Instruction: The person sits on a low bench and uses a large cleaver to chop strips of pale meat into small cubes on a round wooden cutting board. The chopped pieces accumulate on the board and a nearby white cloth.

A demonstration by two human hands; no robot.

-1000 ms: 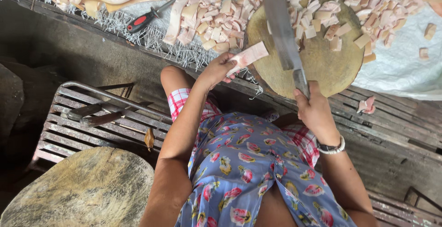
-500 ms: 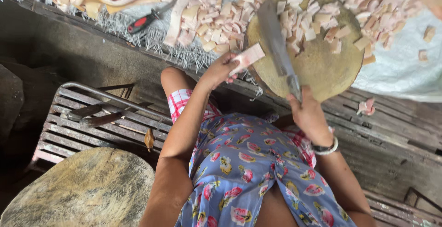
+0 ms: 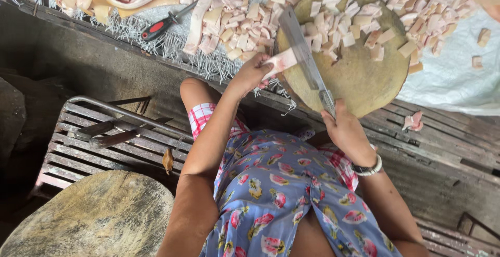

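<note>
My left hand [image 3: 250,75] grips a pale pink strip of fatty meat [image 3: 281,61] and holds it over the left edge of a round wooden chopping block [image 3: 359,74]. My right hand [image 3: 348,132] is closed on the handle of a large cleaver [image 3: 301,48], whose blade lies across the strip at the block's edge. Several cut pink-white meat pieces [image 3: 359,20] lie on the far part of the block and beyond it.
A heap of cut pieces and long strips [image 3: 229,17] covers a fringed cloth at the top. A red-and-black handled tool [image 3: 164,25] lies among them. A wooden slatted rack [image 3: 94,142], a second round block [image 3: 94,220] and a white sack [image 3: 458,74] are around.
The cleaver has come down and leftwards, from lying over the block's middle to crossing the strip. My left hand still holds the strip at the block's edge.
</note>
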